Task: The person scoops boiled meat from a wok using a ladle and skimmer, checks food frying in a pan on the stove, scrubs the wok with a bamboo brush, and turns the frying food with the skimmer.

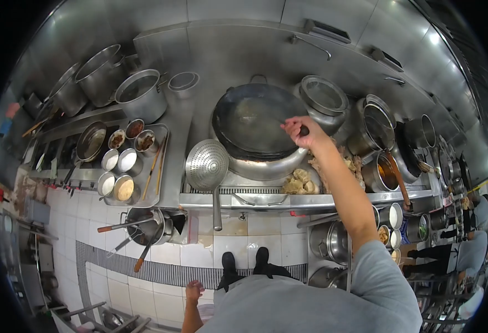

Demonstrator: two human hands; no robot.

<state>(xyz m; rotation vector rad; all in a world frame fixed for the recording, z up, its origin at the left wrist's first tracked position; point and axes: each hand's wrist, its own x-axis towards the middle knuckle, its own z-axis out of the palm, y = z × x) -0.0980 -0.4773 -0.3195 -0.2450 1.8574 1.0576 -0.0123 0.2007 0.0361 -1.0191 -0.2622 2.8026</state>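
My right hand (299, 132) is closed round the dark handle of a ladle (304, 131), above the right rim of a large black wok (227, 136). The ladle reaches into the wok, where its head is blurred and hard to make out. Cloudy liquid seems to lie in the wok. Low beside my body hangs my left hand (195, 290), holding nothing, its fingers loosely bent and apart. A perforated metal skimmer (207, 165) rests left of the wok, its handle jutting over the stove's front edge.
Seasoning bowls (127, 161) stand on a metal tray (150, 191) at left, near large pots (142, 100). Crumpled pale-brown pieces (301, 182) lie right of the wok. A pot of utensils (144, 225) stands below the counter. Other people (471, 252) are at far right.
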